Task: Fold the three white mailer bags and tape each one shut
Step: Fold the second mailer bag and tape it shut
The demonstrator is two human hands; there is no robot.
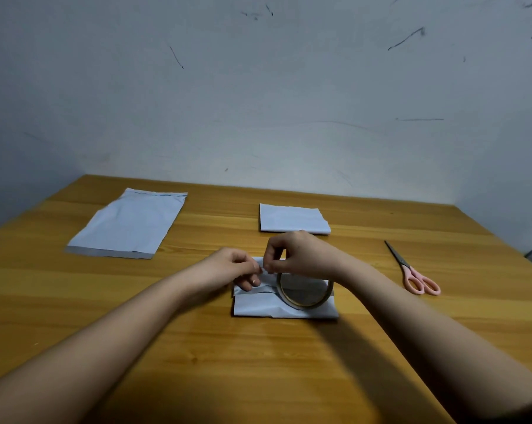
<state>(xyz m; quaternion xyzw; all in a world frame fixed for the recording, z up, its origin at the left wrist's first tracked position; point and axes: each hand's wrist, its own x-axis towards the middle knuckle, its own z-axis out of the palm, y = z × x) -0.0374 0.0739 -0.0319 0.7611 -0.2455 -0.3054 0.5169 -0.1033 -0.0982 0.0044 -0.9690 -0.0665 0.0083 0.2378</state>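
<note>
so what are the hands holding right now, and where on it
The right hand grips the tape roll by its top rim, standing it on the folded mailer bag. The left hand seems to pinch the tape's free end.

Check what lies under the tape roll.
The tape roll stands on the folded mailer bag, white showing through its ring. The right hand covers its top; the bag hides the table beneath.
</note>
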